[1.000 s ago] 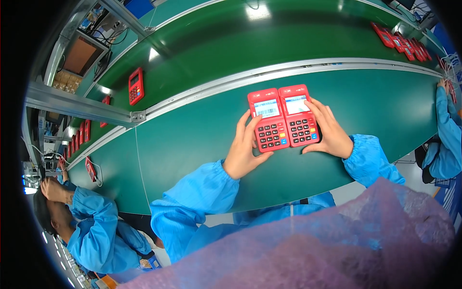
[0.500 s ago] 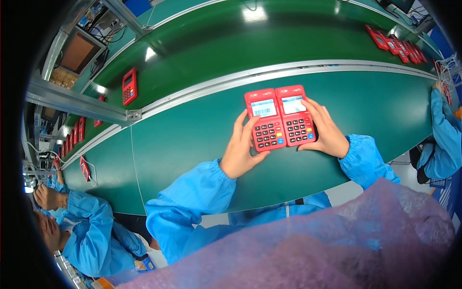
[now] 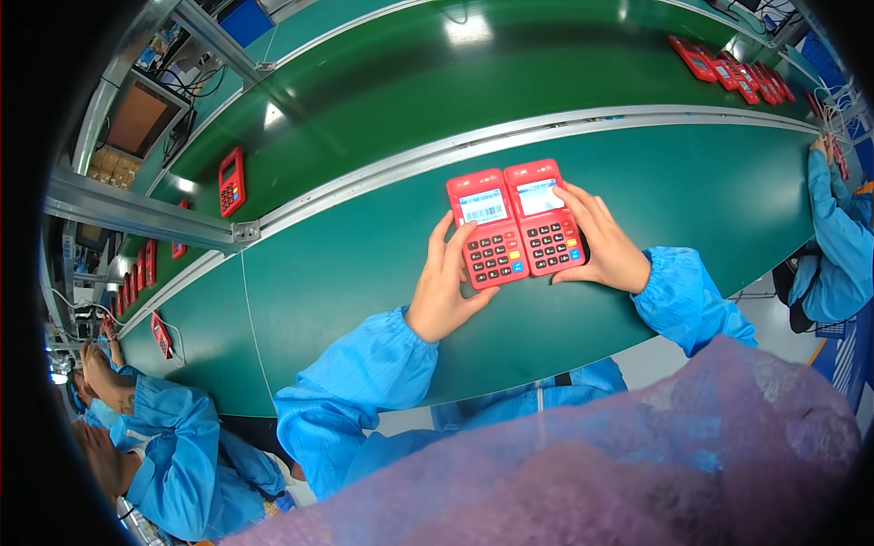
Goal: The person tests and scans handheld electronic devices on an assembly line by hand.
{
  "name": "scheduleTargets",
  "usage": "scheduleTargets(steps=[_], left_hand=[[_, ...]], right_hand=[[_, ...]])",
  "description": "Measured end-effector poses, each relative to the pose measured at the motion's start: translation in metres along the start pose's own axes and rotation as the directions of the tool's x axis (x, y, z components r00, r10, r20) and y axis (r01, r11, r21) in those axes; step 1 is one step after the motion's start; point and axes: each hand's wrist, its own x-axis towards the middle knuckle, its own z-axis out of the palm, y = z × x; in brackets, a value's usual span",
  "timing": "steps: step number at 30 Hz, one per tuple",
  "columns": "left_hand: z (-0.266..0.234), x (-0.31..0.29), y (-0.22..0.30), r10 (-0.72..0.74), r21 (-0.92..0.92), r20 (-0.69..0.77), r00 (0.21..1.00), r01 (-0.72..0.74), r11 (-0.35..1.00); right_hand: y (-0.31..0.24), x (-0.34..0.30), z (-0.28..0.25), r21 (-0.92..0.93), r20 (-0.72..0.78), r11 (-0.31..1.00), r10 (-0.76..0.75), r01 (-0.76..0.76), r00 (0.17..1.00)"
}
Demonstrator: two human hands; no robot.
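Two red payment terminals stand side by side in front of me, their long edges touching, with lit screens and dark keypads facing up. My left hand (image 3: 443, 280) grips the outer side of the left payment terminal (image 3: 494, 247), fingers along its edge near the screen and thumb by the lower corner. Around the outer side of the right payment terminal (image 3: 554, 242) my right hand (image 3: 608, 242) is closed, fingertips beside the screen and thumb at the bottom corner. Whether the terminals rest on the green bench (image 3: 355, 232) or are just above it, I cannot tell.
Beyond a metal rail (image 3: 410, 173) runs a green conveyor belt (image 3: 364, 109). It carries a single red terminal (image 3: 232, 182) and a far-right group of red terminals (image 3: 733, 70). A metal post arm (image 3: 137, 207) crosses at left. Co-workers in blue sit at left (image 3: 182, 455) and right (image 3: 842, 264).
The whole view has shifted slightly, putting the terminals and both hands a little further left in the picture. My grip looks the same. The left co-worker's raised hand has moved.
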Motion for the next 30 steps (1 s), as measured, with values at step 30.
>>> scheduleTargets(steps=[30], left_hand=[[-0.001,0.001,0.000,0.002,-0.065,-0.027,1.000,-0.004,0.998]], right_hand=[[0.011,-0.019,-0.006,-0.008,-0.021,0.999,-0.051,0.051,0.998]])
